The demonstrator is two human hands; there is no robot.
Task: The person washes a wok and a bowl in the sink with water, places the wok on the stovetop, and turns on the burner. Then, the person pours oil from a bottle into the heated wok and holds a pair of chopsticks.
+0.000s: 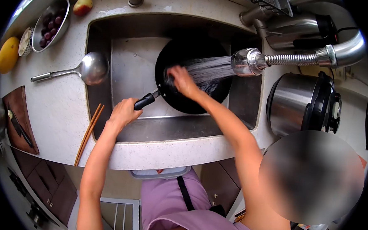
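A black wok [193,103] sits in the steel sink [132,62]. My left hand [123,113] is closed around its black handle [145,101]. Inside the wok, my right hand [182,80] is at the left part of the inner wall, its curled fingers blurred. Something greyish shows under those fingertips, too smeared to name. Water streams from the faucet head [247,62] into the wok beside my right hand.
A steel ladle [94,68] rests over the sink's left edge, with wooden chopsticks [89,135] nearby. A bowl of grapes [64,25], an apple [82,6] and a knife [19,127] on a cutting board [18,100] lie left. A pressure cooker [295,104] stands right.
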